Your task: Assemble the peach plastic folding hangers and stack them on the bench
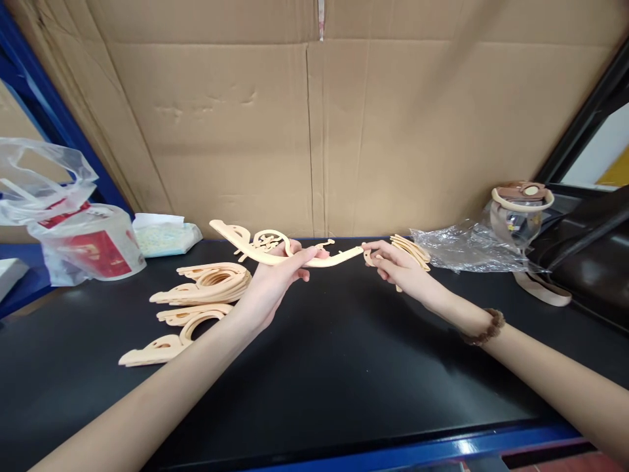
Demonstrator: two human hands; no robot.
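Observation:
My left hand (275,278) is closed round the middle of a long curved wooden cut-out piece (236,239), holding it above the black table (319,367). Its right tip meets my right hand (393,265), whose fingers pinch that tip. The same hand grips a small stack of similar thin wooden pieces (413,249). A beaded bracelet (486,328) sits on my right wrist. Left of my left arm, a pile of wooden cut-out pieces (211,282) lies on the table, with two more wooden pieces (171,334) nearer me.
A cardboard wall (314,131) backs the table. At the left stand a plastic bag over a red-labelled tub (93,246) and a tissue pack (164,236). At the right lie crumpled clear plastic (466,249), a lidded bottle (521,210) and a dark bag (584,249).

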